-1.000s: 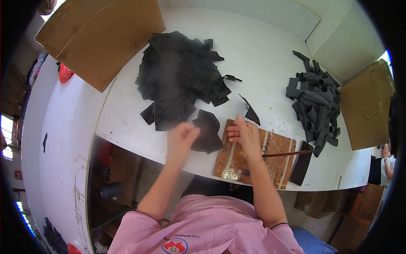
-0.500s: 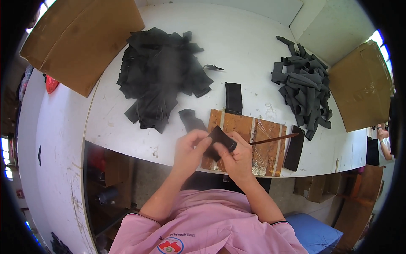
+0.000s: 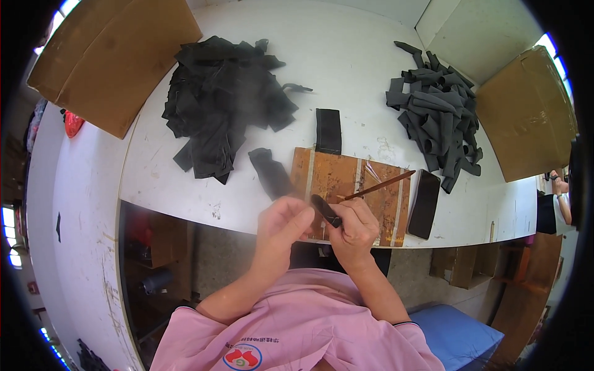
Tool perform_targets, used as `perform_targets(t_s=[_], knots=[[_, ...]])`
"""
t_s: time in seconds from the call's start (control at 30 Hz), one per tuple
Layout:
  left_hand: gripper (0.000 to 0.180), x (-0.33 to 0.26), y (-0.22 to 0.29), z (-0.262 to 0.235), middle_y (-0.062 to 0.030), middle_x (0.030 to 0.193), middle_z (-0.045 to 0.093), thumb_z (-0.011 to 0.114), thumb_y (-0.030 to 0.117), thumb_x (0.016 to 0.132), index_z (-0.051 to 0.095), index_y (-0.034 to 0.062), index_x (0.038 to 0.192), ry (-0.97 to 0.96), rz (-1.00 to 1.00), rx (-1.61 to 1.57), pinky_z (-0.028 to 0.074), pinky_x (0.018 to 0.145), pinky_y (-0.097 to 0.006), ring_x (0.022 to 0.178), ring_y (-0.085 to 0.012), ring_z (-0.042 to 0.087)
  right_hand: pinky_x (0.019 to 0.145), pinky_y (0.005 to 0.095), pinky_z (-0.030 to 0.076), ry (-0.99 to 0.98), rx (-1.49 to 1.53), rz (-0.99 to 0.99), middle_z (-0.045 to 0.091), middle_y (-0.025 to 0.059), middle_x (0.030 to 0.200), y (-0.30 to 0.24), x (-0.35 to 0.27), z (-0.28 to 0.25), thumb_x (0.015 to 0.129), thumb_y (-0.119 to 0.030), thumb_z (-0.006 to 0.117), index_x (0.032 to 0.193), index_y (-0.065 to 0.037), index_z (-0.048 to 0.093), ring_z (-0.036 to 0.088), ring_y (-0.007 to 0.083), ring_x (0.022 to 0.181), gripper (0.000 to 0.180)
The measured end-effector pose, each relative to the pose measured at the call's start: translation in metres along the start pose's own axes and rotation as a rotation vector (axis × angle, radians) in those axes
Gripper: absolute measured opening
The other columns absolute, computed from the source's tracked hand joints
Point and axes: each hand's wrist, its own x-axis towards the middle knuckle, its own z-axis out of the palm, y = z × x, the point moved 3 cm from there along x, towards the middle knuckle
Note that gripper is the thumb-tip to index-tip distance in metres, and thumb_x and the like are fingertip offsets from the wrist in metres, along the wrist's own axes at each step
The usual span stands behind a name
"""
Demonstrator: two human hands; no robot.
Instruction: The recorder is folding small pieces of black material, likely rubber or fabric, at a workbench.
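A small black fabric piece (image 3: pixel 325 210), folded narrow, is pinched in my right hand (image 3: pixel 355 230). A slim, pointed brown stick (image 3: pixel 382 184) juts up and right from the same hand. Beside the fabric's left edge, my left hand (image 3: pixel 279 227) has its fingers loosely curled and apart, with nothing visible in them; whether a fingertip touches the cloth is hard to see. Under the hands lies a worn brown board (image 3: pixel 334 173) with strips of tape. One flat black fabric piece (image 3: pixel 328 130) lies at its far edge, and another dark fabric piece (image 3: pixel 270 173) at its left.
A large heap of black fabric pieces (image 3: pixel 213 102) lies far left, a pile of dark grey rolled or tubular pieces (image 3: pixel 440 108) far right. A black phone (image 3: pixel 424 204) rests right of the board. Cardboard boxes stand at left (image 3: pixel 111 62) and right (image 3: pixel 526 117).
The fabric turned from spread between both hands to a narrow fold in my right hand. My left fingers came away from their pinch. The stick now tilts more steeply upward.
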Motion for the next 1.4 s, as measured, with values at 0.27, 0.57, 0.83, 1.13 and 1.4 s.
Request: perform_targets(t_s=[0.27, 0.57, 0.83, 1.13, 1.4], knots=[[0.007, 0.007, -0.007, -0.003, -0.0023, 0.065, 0.057, 0.053, 0.005, 0.076, 0.055, 0.0004, 0.08, -0.002, -0.152, -0.014, 0.039, 0.05, -0.018, 0.054, -0.0069, 0.051, 0.05, 0.0328, 0.041, -0.011, -0.171, -0.282, 0.052, 0.0092, 0.07, 0.001, -0.004, -0.013, 0.048, -0.001, 0.057, 0.078, 0.002, 0.058, 0.05, 0.0233, 0.058, 0.031], [0.005, -0.006, -0.008, 0.017, -0.0052, 0.067, 0.057, 0.058, 0.0, 0.074, 0.055, -0.0005, 0.079, -0.081, 0.19, 0.38, 0.043, 0.052, -0.024, 0.058, -0.0098, 0.055, 0.053, 0.0309, 0.045, -0.243, 0.231, 0.258, 0.054, 0.0098, 0.075, -0.009, -0.003, -0.03, 0.068, -0.014, 0.068, 0.087, 0.002, 0.059, 0.056, 0.0206, 0.068, 0.026], [0.011, -0.003, -0.006, 0.02, -0.0089, 0.07, 0.058, 0.057, -0.001, 0.074, 0.053, 0.0005, 0.084, 0.139, 0.406, 0.429, 0.041, 0.046, -0.023, 0.056, -0.0146, 0.055, 0.051, 0.0289, 0.044, -0.082, -0.098, -0.022, 0.053, 0.01, 0.07, -0.012, 0.002, -0.012, 0.063, 0.004, 0.06, 0.074, 0.0, 0.057, 0.053, 0.0207, 0.055, 0.012], [0.025, 0.014, -0.011, 0.019, -0.0015, 0.075, 0.055, 0.054, -0.009, 0.069, 0.05, 0.0022, 0.091, -0.208, -0.018, -0.145, 0.036, 0.046, -0.016, 0.056, -0.0022, 0.046, 0.05, 0.019, 0.035, -0.166, 1.18, 0.936, 0.055, 0.0003, 0.067, 0.028, -0.029, -0.004, 0.07, 0.002, 0.06, 0.074, 0.0, 0.06, 0.046, 0.0065, 0.054, 0.005], [0.027, 0.004, -0.015, 0.017, -0.0059, 0.07, 0.057, 0.05, -0.01, 0.07, 0.05, 0.0002, 0.095, 0.074, 0.558, 0.458, 0.042, 0.052, -0.018, 0.061, -0.0049, 0.051, 0.053, 0.0203, 0.037, -0.235, 1.224, 1.009, 0.051, 0.0, 0.065, 0.017, -0.025, 0.0, 0.081, -0.012, 0.056, 0.074, -0.004, 0.054, 0.044, 0.0073, 0.056, 0.011]])
